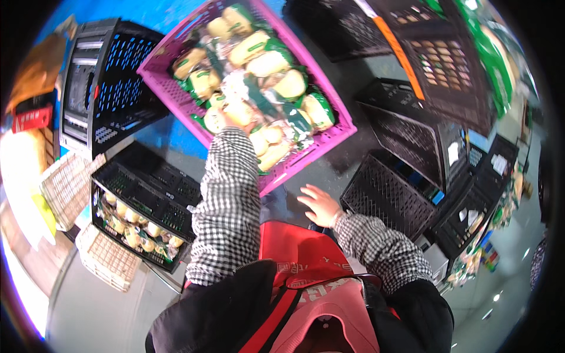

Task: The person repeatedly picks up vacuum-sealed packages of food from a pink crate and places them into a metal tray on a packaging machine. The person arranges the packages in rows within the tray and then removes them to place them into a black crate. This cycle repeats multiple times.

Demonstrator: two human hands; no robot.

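Note:
A magenta plastic crate (318,161) stands in front of me, filled with clear, green-printed bags of pale produce (267,64). My left hand (226,118) reaches into its near side among the bags. Glare and blur hide its fingers, so whether it grips a bag cannot be told. My right hand (321,204) is apart from the crate, below its near right corner. Its fingers are spread and nothing is in them. Checked sleeve covers (231,176) cover both my forearms, and a red apron (295,247) hangs at my front.
On the left are a tall black crate (128,84), a black crate (132,253) holding bagged produce, and white woven baskets (108,256). Several black crates (390,194) stand on the right. A dark crate with an orange strip (399,57) is at the upper right, beside green bags (496,75).

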